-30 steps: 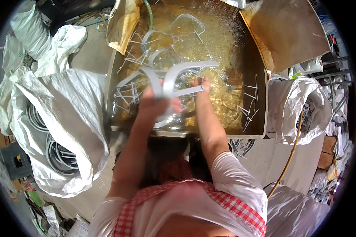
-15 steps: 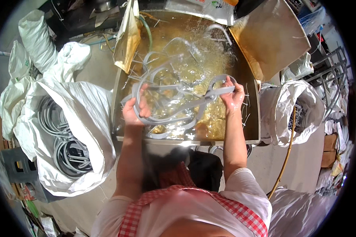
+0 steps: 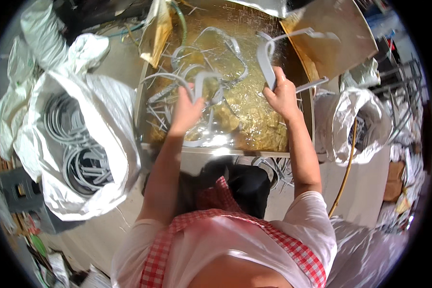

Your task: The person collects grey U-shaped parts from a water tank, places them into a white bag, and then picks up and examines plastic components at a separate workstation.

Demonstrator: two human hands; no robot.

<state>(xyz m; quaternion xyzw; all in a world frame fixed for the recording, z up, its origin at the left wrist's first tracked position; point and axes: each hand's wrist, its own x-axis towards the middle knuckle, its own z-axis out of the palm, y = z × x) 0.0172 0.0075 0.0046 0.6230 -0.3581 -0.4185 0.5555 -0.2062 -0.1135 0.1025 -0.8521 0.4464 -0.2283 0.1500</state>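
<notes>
Left hand (image 3: 187, 111) and right hand (image 3: 283, 98) now apart, each clamped on grey strips (image 3: 264, 61) over water trough (image 3: 254, 153), the moment-ago shared tangle seemingly separated.

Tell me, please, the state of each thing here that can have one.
Left grip, closed on a blurred grey strip
Right grip, closed on another grey strip
Basin, holding rippled water
Left sack, open, grey loops inside
Right sack, open, brown pole across its mouth
Checked apron, worn
</notes>
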